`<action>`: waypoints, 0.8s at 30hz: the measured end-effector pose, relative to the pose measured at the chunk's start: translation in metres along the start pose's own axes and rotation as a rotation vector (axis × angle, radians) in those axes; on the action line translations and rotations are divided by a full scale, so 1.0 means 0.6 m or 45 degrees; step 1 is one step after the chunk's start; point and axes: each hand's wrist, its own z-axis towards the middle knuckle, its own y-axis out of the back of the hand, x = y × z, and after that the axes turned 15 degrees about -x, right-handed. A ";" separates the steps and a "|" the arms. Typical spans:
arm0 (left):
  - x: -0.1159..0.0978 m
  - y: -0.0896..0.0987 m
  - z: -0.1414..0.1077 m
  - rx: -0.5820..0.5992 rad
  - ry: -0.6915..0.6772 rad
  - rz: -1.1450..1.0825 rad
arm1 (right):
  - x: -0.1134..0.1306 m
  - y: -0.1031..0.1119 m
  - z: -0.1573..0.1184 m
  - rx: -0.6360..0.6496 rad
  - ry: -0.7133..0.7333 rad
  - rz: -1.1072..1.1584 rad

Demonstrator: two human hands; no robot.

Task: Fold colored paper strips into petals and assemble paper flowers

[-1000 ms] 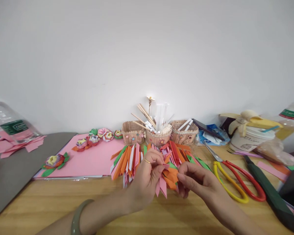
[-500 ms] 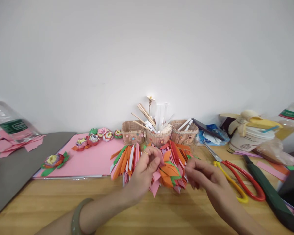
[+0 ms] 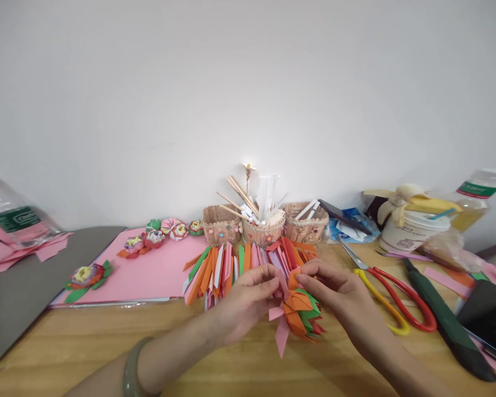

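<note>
Between my two hands is a folded paper flower [image 3: 300, 309] with orange, green, red and pink petals. My left hand [image 3: 248, 300], with a ring and a bracelet at the wrist, pinches a pink petal on its left side. The fingers of my right hand [image 3: 334, 286] are closed on an orange petal at the top of the flower. Just behind my hands lies a row of folded paper strips [image 3: 215, 270] in orange, green, white, pink and red. Part of that row is hidden by my fingers.
Three small woven baskets [image 3: 221, 226] stand by the wall, the middle one full of sticks. Finished paper flowers [image 3: 85, 275] lie on pink paper [image 3: 149, 275] at left. To the right are scissors [image 3: 397, 309], a green-handled cutter [image 3: 446, 320], a phone [image 3: 490, 314] and a cup [image 3: 415, 231] topped by a banana peel.
My right hand has moved left onto the flower and now pinches an orange petal. The flower has come nearer and turned slightly. The view has shifted a little.
</note>
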 end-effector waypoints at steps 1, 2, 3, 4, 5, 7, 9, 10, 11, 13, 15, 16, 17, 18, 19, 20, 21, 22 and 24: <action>-0.001 0.001 0.001 0.005 -0.023 0.003 | -0.002 0.000 -0.001 -0.005 0.025 -0.021; -0.002 0.002 0.002 -0.001 -0.059 0.013 | -0.003 -0.001 -0.002 -0.012 0.063 -0.056; -0.003 0.002 0.002 -0.011 -0.100 0.037 | -0.005 -0.002 -0.003 -0.027 0.119 -0.106; -0.005 0.002 0.001 -0.028 -0.148 0.074 | -0.006 -0.002 -0.005 -0.054 0.191 -0.163; -0.006 0.002 -0.001 -0.048 -0.205 0.122 | -0.008 -0.003 -0.007 -0.094 0.280 -0.223; -0.010 0.001 -0.006 -0.064 -0.323 0.234 | -0.011 -0.003 -0.011 -0.183 0.489 -0.326; -0.014 -0.001 -0.013 -0.090 -0.402 0.373 | -0.014 -0.002 -0.014 -0.221 0.679 -0.381; -0.014 -0.002 -0.016 -0.120 -0.428 0.455 | -0.015 -0.001 -0.016 -0.215 0.755 -0.393; -0.015 -0.002 -0.018 -0.151 -0.455 0.542 | -0.016 0.001 -0.017 -0.197 0.812 -0.403; -0.013 -0.003 -0.020 -0.207 -0.532 0.693 | -0.017 0.002 -0.018 -0.143 0.876 -0.415; -0.010 -0.002 -0.020 -0.237 -0.622 0.796 | -0.017 0.003 -0.018 -0.106 0.906 -0.436; -0.009 -0.002 -0.019 -0.247 -0.658 0.830 | -0.017 0.003 -0.017 -0.118 0.931 -0.452; -0.008 -0.001 -0.019 -0.255 -0.693 0.858 | -0.016 0.003 -0.015 -0.154 0.980 -0.474; -0.007 0.000 -0.018 -0.262 -0.733 0.875 | -0.016 0.003 -0.014 -0.211 1.052 -0.504; -0.007 0.000 -0.017 -0.262 -0.776 0.886 | -0.015 0.003 -0.012 -0.278 1.136 -0.537; -0.007 0.001 -0.017 -0.258 -0.821 0.891 | -0.014 0.003 -0.010 -0.344 1.216 -0.569; -0.007 0.001 -0.016 -0.251 -0.870 0.894 | -0.013 0.003 -0.009 -0.392 1.275 -0.599; -0.008 0.001 -0.016 -0.242 -0.916 0.897 | -0.012 0.004 -0.007 -0.412 1.304 -0.622; -0.008 0.002 -0.015 -0.216 -0.981 0.907 | -0.011 0.004 -0.006 -0.386 1.290 -0.636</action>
